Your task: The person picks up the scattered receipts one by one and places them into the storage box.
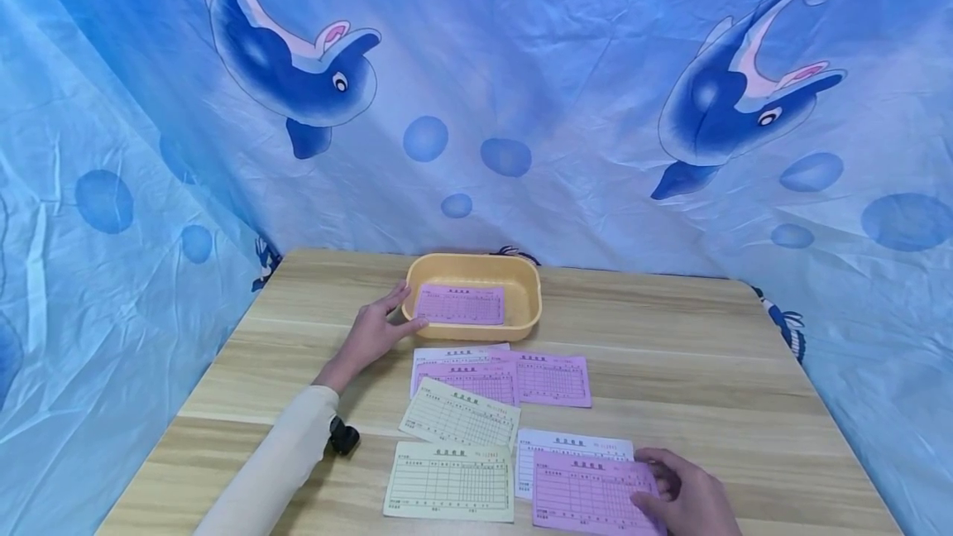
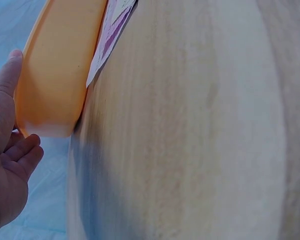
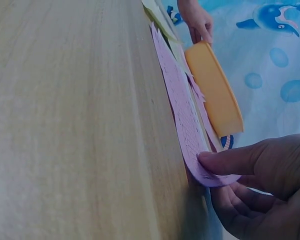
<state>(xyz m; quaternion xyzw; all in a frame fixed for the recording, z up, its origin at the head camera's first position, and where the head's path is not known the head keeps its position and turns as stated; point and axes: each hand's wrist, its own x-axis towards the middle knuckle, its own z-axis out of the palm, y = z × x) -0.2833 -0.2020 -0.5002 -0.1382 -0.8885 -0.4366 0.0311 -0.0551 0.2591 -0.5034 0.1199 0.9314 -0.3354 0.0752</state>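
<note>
My right hand [image 1: 688, 496] pinches a purple receipt slip [image 1: 588, 493] by its right edge, thumb on top and fingers beneath. In the right wrist view that slip's near end [image 3: 210, 177] curves up between thumb and fingers. It overlaps a white receipt slip [image 1: 573, 442] behind it. At the back, my left hand [image 1: 375, 329] holds the left end of an orange-yellow plastic basin [image 1: 525, 304], its thumb at the front rim. From the left wrist view, the thumb and curled fingers bracket the basin's end wall [image 2: 60, 70]. Inside the basin lies another purple slip [image 1: 462, 304].
In front of the basin, purple slips [image 1: 554, 379] overlap a white slip [image 1: 450, 351]. Nearer lie two pale green slips, one tilted [image 1: 462, 412] and one straighter [image 1: 450, 482]. The wooden table [image 1: 744, 379] meets a blue dolphin-printed cloth [image 1: 596, 213] at its back.
</note>
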